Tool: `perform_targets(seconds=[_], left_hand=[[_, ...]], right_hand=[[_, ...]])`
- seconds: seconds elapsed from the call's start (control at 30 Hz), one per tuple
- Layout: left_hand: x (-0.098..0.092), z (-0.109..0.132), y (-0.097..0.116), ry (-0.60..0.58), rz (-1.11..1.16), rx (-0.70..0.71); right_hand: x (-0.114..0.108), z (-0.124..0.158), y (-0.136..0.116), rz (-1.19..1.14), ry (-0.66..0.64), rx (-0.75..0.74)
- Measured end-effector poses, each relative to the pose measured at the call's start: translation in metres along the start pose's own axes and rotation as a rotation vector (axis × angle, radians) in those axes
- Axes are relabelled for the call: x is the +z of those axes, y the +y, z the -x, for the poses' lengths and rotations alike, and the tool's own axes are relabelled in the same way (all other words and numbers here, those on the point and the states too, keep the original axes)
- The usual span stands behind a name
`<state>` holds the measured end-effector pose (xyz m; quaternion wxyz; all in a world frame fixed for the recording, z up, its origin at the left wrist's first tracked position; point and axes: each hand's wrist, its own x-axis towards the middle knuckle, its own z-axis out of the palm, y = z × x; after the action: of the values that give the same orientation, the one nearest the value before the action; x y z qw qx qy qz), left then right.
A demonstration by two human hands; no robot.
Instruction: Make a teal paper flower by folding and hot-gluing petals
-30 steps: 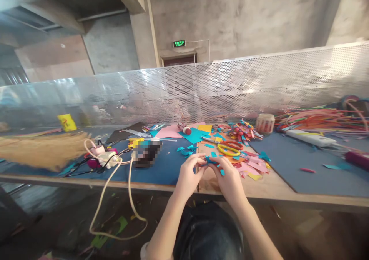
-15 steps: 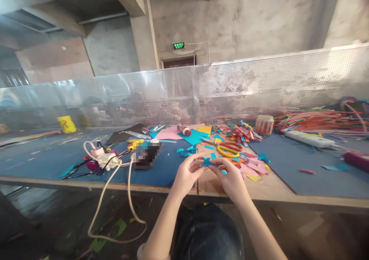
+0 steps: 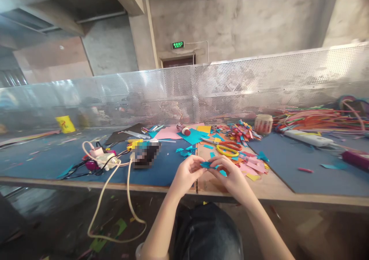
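Between my two hands is a small piece of blue paper [image 3: 205,164], partly covered by fingers, so its exact shape is hard to make out. My left hand [image 3: 187,175] pinches its left side, and my right hand [image 3: 226,172] pinches its right side. Both hands are just above the table's front edge. Beyond them lie scissors with yellow and orange handles [image 3: 227,150], and folded blue paper pieces [image 3: 186,151] sit to the left of these. Pink paper scraps [image 3: 253,164] are spread to the right of my right hand.
A glue stick [image 3: 183,129] rests on coloured sheets at the back. A power strip [image 3: 308,138] and a jar [image 3: 263,124] stand right. On the left are a phone-like dark object [image 3: 147,156], plugs and a cable [image 3: 129,198] hanging over the edge. A perforated metal screen [image 3: 230,87] runs behind.
The blue paper now shows less between my fingers, and my right fingers have closed further over it. Both hands stay in nearly the same place.
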<state>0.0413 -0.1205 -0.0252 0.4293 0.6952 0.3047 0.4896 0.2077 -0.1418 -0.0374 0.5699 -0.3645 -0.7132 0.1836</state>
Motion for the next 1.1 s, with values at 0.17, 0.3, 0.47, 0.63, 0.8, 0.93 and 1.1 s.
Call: perform_targets(seconds=[0.17, 0.3, 0.47, 0.63, 0.8, 0.93, 1.1], left_hand=[[-0.001, 0.0, -0.002, -0.004, 0.0, -0.003], [-0.001, 0.0, -0.003, 0.018, 0.025, -0.01], [-0.002, -0.001, -0.004, 0.011, 0.056, -0.03], [-0.003, -0.001, -0.004, -0.006, 0.074, -0.042], [-0.003, -0.001, -0.002, -0.009, 0.08, -0.041], [-0.003, 0.0, -0.001, -0.01, 0.106, -0.052], [-0.004, 0.001, -0.002, 0.002, 0.137, -0.021]], right_hand=[[0.002, 0.0, 0.001, -0.047, 0.004, 0.041], [0.0, 0.0, 0.0, -0.04, 0.01, 0.057], [-0.004, -0.001, -0.002, -0.08, -0.067, 0.148], [-0.004, -0.003, 0.0, -0.153, -0.082, 0.169], [-0.002, -0.002, -0.001, -0.128, -0.112, 0.105], [0.001, 0.001, -0.009, -0.015, -0.126, 0.034], [0.003, 0.004, -0.016, 0.183, -0.12, -0.094]])
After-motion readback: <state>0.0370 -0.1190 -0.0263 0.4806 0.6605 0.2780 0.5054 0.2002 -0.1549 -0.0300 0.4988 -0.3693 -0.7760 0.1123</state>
